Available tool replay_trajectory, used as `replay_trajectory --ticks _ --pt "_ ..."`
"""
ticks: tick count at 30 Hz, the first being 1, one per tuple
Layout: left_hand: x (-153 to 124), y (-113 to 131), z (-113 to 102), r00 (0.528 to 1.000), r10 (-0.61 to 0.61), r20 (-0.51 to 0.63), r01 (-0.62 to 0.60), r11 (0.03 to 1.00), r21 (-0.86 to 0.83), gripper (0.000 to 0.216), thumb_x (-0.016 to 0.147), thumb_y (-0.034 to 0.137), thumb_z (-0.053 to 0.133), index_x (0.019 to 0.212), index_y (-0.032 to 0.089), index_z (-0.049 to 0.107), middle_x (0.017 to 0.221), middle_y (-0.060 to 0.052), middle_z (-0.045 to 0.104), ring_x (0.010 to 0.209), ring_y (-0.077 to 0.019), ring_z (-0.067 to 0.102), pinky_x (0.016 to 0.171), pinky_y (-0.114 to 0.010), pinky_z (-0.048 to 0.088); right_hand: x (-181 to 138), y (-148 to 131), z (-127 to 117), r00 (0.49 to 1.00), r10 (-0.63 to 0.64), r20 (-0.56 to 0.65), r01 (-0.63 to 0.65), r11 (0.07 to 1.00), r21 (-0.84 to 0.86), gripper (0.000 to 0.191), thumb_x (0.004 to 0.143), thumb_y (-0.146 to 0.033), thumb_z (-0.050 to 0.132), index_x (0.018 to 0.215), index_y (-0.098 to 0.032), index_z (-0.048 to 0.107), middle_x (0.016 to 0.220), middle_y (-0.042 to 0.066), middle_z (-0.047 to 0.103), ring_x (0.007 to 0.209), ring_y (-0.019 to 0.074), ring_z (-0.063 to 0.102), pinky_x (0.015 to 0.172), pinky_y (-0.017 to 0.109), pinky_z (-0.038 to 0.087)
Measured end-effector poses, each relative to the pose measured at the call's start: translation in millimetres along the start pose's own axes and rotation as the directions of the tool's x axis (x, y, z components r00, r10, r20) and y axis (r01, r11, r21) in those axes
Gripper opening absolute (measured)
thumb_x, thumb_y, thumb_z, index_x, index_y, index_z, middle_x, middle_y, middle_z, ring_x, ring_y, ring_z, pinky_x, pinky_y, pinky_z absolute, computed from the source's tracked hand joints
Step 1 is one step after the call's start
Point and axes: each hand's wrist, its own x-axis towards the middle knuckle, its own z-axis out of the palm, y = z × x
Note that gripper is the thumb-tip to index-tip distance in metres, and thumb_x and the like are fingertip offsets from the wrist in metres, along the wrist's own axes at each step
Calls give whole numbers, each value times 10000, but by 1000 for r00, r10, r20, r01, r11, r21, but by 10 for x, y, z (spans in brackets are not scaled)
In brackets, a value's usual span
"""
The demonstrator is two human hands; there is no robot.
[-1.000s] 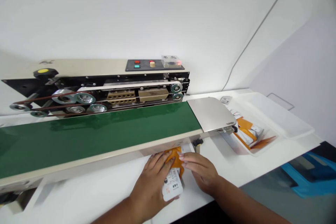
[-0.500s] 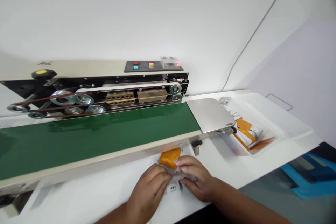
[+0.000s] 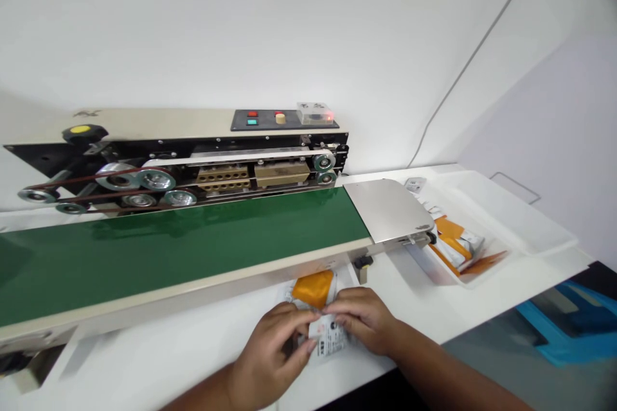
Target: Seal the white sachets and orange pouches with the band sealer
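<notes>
My left hand (image 3: 272, 359) and right hand (image 3: 367, 321) both pinch the sachet (image 3: 314, 288) flat against the table (image 3: 159, 353), six o'clock of the green belt (image 3: 193, 245).

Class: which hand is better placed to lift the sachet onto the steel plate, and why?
Probably the right hand: it grips the sachet and lies nearer the steel plate; the left hand, also gripping, sits farther away.

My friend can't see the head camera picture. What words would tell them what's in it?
A person's left hand and right hand pinch an orange-and-white packet at a white table, in front of a machine with a long green belt. To the right, a white tray holds more packets.
</notes>
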Motion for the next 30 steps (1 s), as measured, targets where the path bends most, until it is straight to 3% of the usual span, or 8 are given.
replay_trajectory --ticks 8,11,16,18,20,22,24,30 --pt "29 0 34 988 -156 -19 157 987 32 8 937 219 670 929 221 672 690 15 711 647 -153 677 603 -228 531 -16 64 -1 998 30 -49 -29 999 20 313 1030 -407 516 1015 -185 736 760 44 719 646 151 646 604 254 488" --pt "14 -7 36 977 -211 -18 211 977 -7 43 941 225 656 901 214 666 677 16 703 631 -148 667 585 -220 520 7 16 -80 987 111 118 -108 994 -30 351 1005 -475 544 1014 -187 743 779 47 739 670 159 655 635 258 476" --pt "5 0 14 961 -275 -32 269 956 -120 75 977 221 554 934 202 612 772 -18 693 699 -160 666 647 -246 530 133 -242 -538 833 310 458 -357 934 18 278 916 -456 695 921 -186 759 759 22 730 652 136 636 605 224 431" --pt "12 4 5 957 -288 -33 280 948 -153 74 986 230 532 963 202 597 796 -26 683 725 -169 661 666 -259 530 232 -315 -799 851 377 367 -458 874 165 288 908 -461 698 929 -179 752 763 27 722 603 125 611 549 219 424" --pt "19 5 2 956 -293 -27 285 945 -160 67 983 231 535 967 204 594 805 -24 674 729 -170 648 674 -264 523 392 -325 -1048 856 505 109 -510 793 333 313 908 -474 685 1003 -181 737 739 22 702 537 116 571 484 218 405" --pt "24 2 5 956 -292 -14 287 945 -156 62 977 226 543 969 207 601 810 -20 672 732 -169 638 680 -265 516 611 -272 -1257 780 596 -190 -470 759 451 376 901 -450 686 1164 -182 696 682 1 669 506 117 543 467 224 406" --pt "24 -2 10 958 -288 -7 283 946 -155 64 973 219 544 969 209 608 824 -21 675 745 -171 635 685 -264 511 853 -174 -1414 700 611 -369 -400 764 507 449 885 -370 692 1283 -170 639 662 -6 660 526 122 550 494 232 429" --pt "8 -18 37 964 -267 4 264 952 -155 60 971 223 550 955 207 605 817 -20 668 738 -170 621 687 -267 504 1316 170 -1539 612 705 -358 -421 674 608 341 809 -120 625 1146 -116 671 760 69 732 551 103 588 526 207 490"
